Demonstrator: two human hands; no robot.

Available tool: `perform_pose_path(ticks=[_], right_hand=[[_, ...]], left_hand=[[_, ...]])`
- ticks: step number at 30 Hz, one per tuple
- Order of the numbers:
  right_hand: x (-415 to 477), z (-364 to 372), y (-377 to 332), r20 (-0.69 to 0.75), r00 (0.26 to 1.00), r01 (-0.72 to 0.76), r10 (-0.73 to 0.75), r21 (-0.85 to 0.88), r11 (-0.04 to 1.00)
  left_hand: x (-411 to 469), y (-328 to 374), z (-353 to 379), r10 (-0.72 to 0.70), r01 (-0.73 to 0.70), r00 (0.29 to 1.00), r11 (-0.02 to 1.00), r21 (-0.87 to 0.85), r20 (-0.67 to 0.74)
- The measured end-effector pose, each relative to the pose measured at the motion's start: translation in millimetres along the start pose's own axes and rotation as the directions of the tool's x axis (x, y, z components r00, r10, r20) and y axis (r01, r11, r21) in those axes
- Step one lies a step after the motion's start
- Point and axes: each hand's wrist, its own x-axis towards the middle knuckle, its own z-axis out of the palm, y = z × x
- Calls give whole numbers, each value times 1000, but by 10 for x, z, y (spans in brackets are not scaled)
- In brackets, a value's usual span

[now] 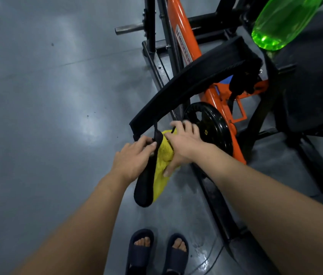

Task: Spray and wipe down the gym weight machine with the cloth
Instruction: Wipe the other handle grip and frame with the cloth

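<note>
Two hands work close together on one hanging part of the weight machine [182, 36]. The left hand [134, 155] grips the top of a black padded handle [145, 185] and steadies it, while the right hand [182, 143] clasps the yellow cloth [162, 155] against the handle's far side, thumb under and fingers spread over. Wiping is the step in hand (whether the black padding is wet is hard to tell). The green spray bottle [281, 22] sits well beyond the right hand. Next, the cloth should slide down the handle's length, then move to the weight plate [216, 124] just past the right fingers.
</note>
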Motion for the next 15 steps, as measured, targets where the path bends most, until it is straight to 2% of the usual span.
perform_pose_path(ticks=[1,4,7,9,12,15], right_hand=[[94,-20,9,55,998,5,-3,-35,999],[269,-171,1,227,974,-11,1,43,999],[339,-324,-63,362,932,-25,15,23,999],[312,-324,-107,302,953,-19,30,-41,999],[177,-130,-159,83,996,-16,23,-87,996],[62,117,-482,-108,993,46,-49,-35,998]], left_hand=[[3,1,-2,-5,5,1000,1000,-6,11],[-27,2,-16,5,-5,1000,1000,-1,20],[-20,-19,-24,2,-4,1000,991,-130,-20],[-29,-10,-29,3,-8,999,989,-145,-38],[-53,21,-5,30,-37,997,995,-98,-70],[-3,21,11,-21,16,998,997,-75,-66]])
